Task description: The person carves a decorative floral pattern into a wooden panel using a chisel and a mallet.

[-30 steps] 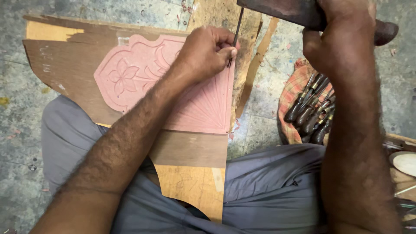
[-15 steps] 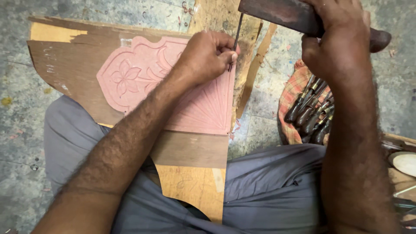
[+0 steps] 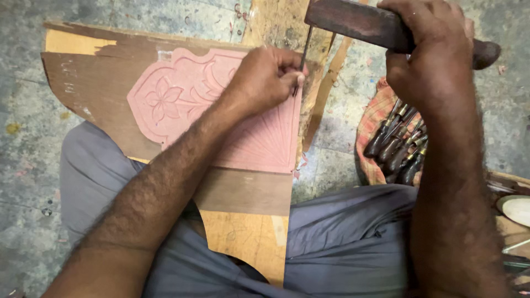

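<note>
Head view only: left hand [image 3: 265,77] rests on the wooden panel [image 3: 99,94], its fingers pinched shut around a thin metal chisel [image 3: 302,58]. The chisel stands nearly upright, its tip at the panel's right edge, beside the pink carved area [image 3: 259,143]. That pink area carries a flower motif [image 3: 163,100] on the left and a fan of radiating grooves lower right (the grooves run out toward the panel's edge). The left forearm crosses the panel diagonally from the lower left.

The right hand [image 3: 436,55] is closed around a dark wooden mallet [image 3: 353,22], held level above the chisel; the mallet's underside meets or sits just over the chisel's top, and which of the two cannot be told. The mallet's rounded end sticks out past the hand on the right.

The panel lies across the person's lap, over grey trousers [image 3: 342,243], with its paler lower part [image 3: 248,243] pointing toward the body. A rough plank [image 3: 276,22] lies under the panel's far edge.

On the floor to the right, a checked cloth [image 3: 372,124] holds a bundle of dark-handled carving tools [image 3: 397,149], partly hidden behind the right forearm. The concrete floor [image 3: 27,138] is worn and stained.
</note>
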